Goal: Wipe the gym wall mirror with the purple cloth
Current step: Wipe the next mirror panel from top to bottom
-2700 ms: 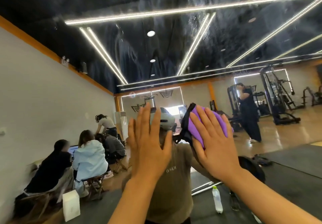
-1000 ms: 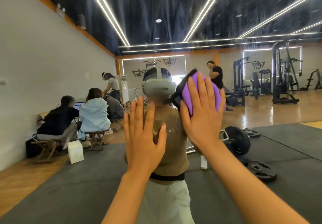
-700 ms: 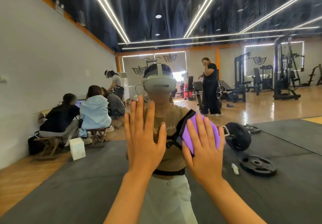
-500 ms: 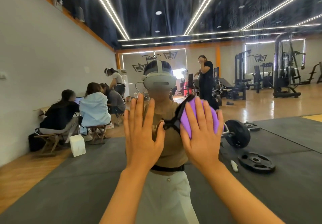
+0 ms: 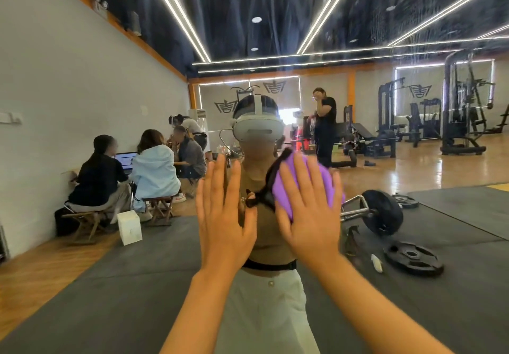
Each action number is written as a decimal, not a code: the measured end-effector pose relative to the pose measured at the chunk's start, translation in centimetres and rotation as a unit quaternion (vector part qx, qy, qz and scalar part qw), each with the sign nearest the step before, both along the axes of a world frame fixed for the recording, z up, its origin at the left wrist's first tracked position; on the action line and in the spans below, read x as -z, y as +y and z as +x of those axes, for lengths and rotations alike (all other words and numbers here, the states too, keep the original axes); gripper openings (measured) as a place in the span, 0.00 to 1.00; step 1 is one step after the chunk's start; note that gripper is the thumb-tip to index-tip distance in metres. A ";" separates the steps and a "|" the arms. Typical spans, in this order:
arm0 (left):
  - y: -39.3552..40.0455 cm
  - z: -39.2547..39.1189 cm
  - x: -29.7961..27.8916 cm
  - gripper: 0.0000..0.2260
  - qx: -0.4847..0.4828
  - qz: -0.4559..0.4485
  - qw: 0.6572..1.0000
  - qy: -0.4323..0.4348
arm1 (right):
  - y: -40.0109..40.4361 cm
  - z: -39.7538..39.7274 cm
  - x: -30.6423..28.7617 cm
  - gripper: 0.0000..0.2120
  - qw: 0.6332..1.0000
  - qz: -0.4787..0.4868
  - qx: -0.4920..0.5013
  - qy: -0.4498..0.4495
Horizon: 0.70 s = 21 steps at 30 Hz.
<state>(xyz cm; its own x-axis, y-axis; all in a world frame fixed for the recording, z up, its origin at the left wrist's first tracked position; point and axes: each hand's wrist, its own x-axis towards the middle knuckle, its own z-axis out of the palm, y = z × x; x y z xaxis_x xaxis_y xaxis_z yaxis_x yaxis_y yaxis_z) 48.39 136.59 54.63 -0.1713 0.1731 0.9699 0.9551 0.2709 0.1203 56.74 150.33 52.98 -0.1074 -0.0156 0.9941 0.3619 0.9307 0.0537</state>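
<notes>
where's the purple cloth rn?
Head view, just right of centre: the purple cloth is pressed flat against the mirror under the right hand, beside the bare left hand.

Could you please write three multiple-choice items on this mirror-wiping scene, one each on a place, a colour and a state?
1. Where is the crumpled soft cloth?
A. On the floor mat
B. Between the right hand and the large gym wall mirror
C. Under the left hand

2. What colour is the cloth?
A. Purple
B. White
C. Green

3. How is the left hand?
A. Clenched in a fist
B. Gripping a bottle
C. Flat, fingers straight

Key: 1 B, the right palm presses it to the glass; 2 A, purple shows between the fingers; 3 C, its fingers are spread straight and hold nothing.
</notes>
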 end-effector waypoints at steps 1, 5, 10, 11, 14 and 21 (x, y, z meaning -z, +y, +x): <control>0.0 0.0 0.1 0.29 -0.001 -0.002 1.000 -0.002 | -0.2 0.1 2.8 0.31 1.000 -0.001 0.000 -0.015; -0.4 -0.1 0.5 0.29 -0.004 -0.001 1.000 -0.001 | -0.7 0.3 8.5 0.36 0.998 -0.012 0.015 -0.054; -0.9 -0.8 1.2 0.28 -0.010 0.002 1.000 0.003 | -1.2 -0.2 4.6 0.32 0.999 -0.020 -0.008 -0.025; -1.0 -0.9 1.3 0.27 -0.012 0.004 1.000 0.002 | -1.2 -0.4 2.5 0.30 1.000 -0.022 -0.009 -0.009; -1.3 -1.1 1.4 0.26 -0.015 0.014 1.000 -0.012 | -1.5 -1.6 -5.2 0.28 1.000 -0.021 0.001 0.021; -1.7 -1.4 1.6 0.27 -0.035 0.016 0.999 -0.037 | -1.9 -2.7 -10.5 0.27 0.997 -0.030 -0.005 0.067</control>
